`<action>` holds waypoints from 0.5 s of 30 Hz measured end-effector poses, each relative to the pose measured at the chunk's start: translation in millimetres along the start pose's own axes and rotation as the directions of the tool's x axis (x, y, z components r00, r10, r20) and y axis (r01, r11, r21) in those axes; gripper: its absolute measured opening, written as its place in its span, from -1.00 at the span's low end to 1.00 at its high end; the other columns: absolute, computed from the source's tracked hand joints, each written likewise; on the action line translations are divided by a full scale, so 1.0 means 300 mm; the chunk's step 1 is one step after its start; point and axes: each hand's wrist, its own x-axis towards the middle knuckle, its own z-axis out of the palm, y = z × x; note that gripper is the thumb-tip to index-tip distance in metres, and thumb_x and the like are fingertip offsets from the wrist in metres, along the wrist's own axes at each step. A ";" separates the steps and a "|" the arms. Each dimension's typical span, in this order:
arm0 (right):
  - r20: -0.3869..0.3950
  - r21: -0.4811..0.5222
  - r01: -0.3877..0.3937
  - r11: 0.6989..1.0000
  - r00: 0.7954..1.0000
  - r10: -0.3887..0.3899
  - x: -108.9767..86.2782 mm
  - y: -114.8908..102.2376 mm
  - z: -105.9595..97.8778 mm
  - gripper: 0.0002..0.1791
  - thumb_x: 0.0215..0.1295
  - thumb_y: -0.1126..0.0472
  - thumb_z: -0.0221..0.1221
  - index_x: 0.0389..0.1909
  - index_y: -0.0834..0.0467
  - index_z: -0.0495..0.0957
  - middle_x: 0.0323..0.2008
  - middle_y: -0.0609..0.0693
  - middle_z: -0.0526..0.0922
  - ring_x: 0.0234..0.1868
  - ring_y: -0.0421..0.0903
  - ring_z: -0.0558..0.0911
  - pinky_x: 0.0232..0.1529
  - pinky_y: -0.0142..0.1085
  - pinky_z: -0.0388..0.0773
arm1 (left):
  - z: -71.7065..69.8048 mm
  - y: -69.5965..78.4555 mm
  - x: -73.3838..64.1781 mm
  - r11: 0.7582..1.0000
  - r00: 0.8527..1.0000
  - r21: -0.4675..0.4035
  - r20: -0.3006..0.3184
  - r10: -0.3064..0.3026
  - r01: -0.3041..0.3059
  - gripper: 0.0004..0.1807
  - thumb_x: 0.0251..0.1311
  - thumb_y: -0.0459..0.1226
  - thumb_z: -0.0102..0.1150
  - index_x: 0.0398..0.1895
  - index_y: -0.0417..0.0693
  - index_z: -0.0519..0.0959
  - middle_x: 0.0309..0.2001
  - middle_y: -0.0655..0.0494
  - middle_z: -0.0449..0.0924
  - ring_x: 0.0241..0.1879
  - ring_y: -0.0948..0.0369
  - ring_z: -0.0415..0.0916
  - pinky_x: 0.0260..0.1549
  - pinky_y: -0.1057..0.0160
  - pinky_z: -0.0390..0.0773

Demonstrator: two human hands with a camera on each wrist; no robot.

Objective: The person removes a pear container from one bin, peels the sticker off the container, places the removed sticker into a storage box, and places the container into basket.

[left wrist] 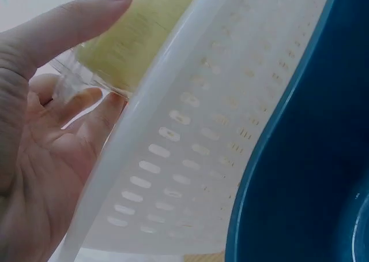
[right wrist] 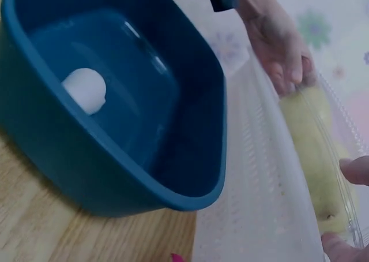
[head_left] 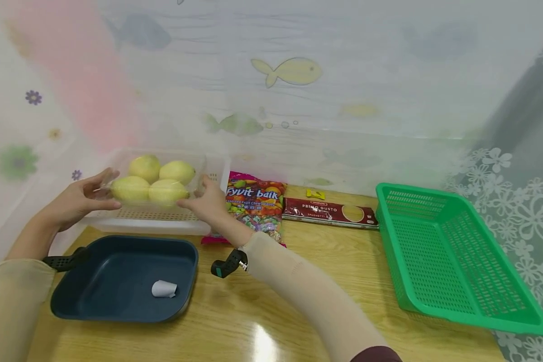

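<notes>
A clear plastic pack of lemons (head_left: pixel 168 192) is between my two hands, above the white perforated basket (head_left: pixel 181 229). My left hand (head_left: pixel 82 198) grips the pack's left end, thumb toward the near side and fingers behind. At the right end, my right hand (head_left: pixel 207 202) holds the pack between thumb and fingers. In the left wrist view, the thumb (left wrist: pixel 75 25) lies over the pack beside the basket's rim. The right wrist view shows the lemons (right wrist: pixel 314 152) at the basket's inner side, with the right fingertips on the clear plastic.
A dark blue basin (head_left: pixel 117 281) with a small white cup-shaped piece (head_left: pixel 164 288) stands in front of the basket. To the right lie a candy bag (head_left: pixel 255 201), a red spaghetti box (head_left: pixel 330 213) and a small yellow packet (head_left: pixel 315 194). A green basket (head_left: pixel 439 266) stands far right.
</notes>
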 end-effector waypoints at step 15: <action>-0.140 -0.151 -0.080 0.985 0.988 0.059 0.048 -0.015 0.066 -0.01 0.06 0.30 0.57 0.55 0.21 0.36 0.40 0.09 0.56 0.40 0.02 0.52 0.32 -0.18 0.56 | -0.007 -0.002 0.083 0.995 0.994 0.059 0.063 -0.087 0.083 0.21 0.43 -0.21 0.37 0.73 -0.09 -0.42 0.72 -0.24 -0.32 0.60 -0.39 -0.10 -0.03 0.69 0.40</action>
